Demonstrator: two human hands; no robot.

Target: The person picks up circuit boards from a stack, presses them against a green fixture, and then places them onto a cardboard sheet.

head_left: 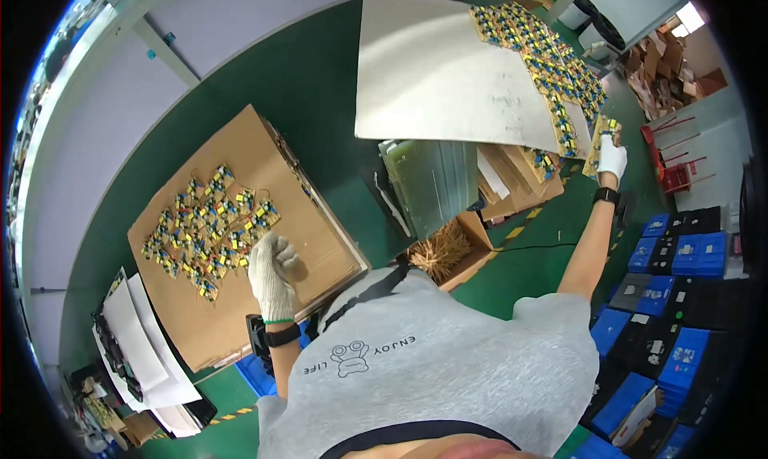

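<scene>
My right hand (pixel 612 158), in a white glove, reaches far out to the right. Its fingers grip the end of a narrow circuit board panel (pixel 594 150) carrying yellow and blue parts, beside the corner of a white board. On the left, my left hand (pixel 272 271) wears a white knit glove with a green cuff. Its fingers are curled closed, and whatever they may hold is hidden. It hovers at or just above a cardboard sheet (pixel 320 255), against the near right edge of a spread of small circuit boards (pixel 212 227) with yellow and blue parts and thin wires.
A white board (pixel 432 67) bears rows of circuit board panels (pixel 536 47) on its right side. Below it stand greenish clear sheets (pixel 436 187) and an open carton (pixel 472 263) of straw-coloured strands. Blue and black crates (pixel 696 255) are stacked at right; white sheets (pixel 144 331) lie at left.
</scene>
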